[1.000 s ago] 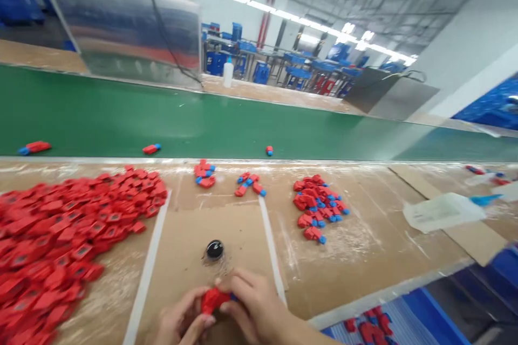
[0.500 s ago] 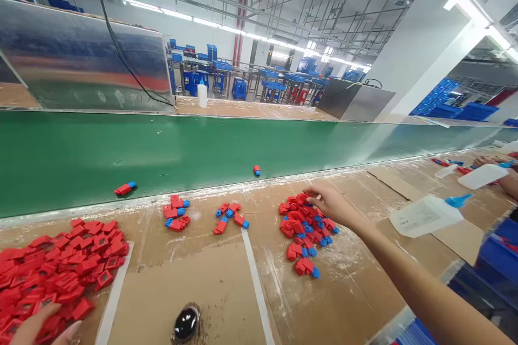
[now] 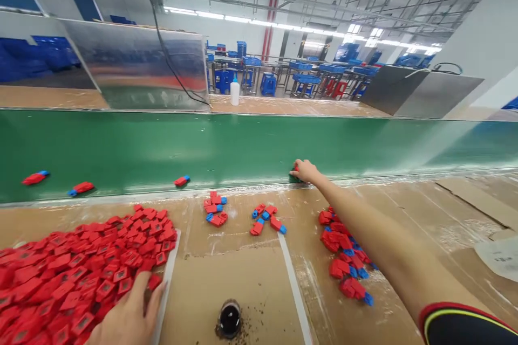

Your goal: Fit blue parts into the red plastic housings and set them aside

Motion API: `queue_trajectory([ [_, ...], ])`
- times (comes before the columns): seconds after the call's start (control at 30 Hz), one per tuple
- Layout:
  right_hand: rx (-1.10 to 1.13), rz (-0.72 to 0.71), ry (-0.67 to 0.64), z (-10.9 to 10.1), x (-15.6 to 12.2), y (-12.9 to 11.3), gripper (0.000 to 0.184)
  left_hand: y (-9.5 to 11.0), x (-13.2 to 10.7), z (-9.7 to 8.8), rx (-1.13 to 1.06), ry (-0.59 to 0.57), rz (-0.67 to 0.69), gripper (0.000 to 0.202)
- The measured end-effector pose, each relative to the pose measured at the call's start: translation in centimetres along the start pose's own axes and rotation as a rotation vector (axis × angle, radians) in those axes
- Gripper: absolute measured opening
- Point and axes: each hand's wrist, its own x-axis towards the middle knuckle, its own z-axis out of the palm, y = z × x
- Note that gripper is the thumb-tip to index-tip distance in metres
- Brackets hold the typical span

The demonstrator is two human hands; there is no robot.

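Observation:
My right hand (image 3: 306,171) reaches out to the near edge of the green conveyor belt (image 3: 133,151), its fingertips pinching a small red plastic part (image 3: 295,168). My left hand (image 3: 129,312) rests at the right edge of a large heap of red plastic parts (image 3: 89,275), near a white strip (image 3: 167,285). Three smaller groups of red parts with blue ends lie on the cardboard-covered bench: one (image 3: 215,211), another (image 3: 267,219), and a larger one (image 3: 343,253) under my right forearm. Several similar parts (image 3: 182,180) lie on the belt.
A round black pot (image 3: 229,319) stands on the cardboard near me. A white plastic bottle (image 3: 234,91) stands on the far bench behind the belt. A steel panel (image 3: 137,64) rises beyond the belt, with blue stools and crates farther back.
My right hand has moved from above the right-hand group to the belt edge. My left hand has moved along the red heap to its right edge. The belt parts have shifted right.

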Motion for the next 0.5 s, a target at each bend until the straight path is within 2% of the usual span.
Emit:
queue_trajectory([
  [0.07,0.001,-0.006,0.015,0.3,-0.5,0.2,0.028,1.1,-1.1,-0.9,0.068,0.016,0.038,0.038],
  [0.13,0.019,-0.035,0.035,-0.1,-1.8,0.7,0.026,1.6,-1.8,-1.2,0.09,0.095,0.115,0.033],
  [0.23,0.064,-0.085,0.068,-1.1,-5.0,1.4,0.027,1.2,-2.3,-0.8,0.043,0.245,0.22,0.023],
  [0.3,0.113,-0.144,0.072,-1.4,-8.1,1.6,0.033,0.5,-2.5,-0.5,-0.087,0.298,0.304,0.014],
  [0.4,0.232,-0.274,0.023,-1.3,-14.3,1.6,0.036,-0.6,-3.4,-0.6,-0.417,0.245,0.405,0.009],
  [0.5,0.467,-0.392,-0.051,-0.9,-21.3,1.0,0.037,-1.1,-5.4,-0.9,-0.81,0.101,0.39,0.011],
])
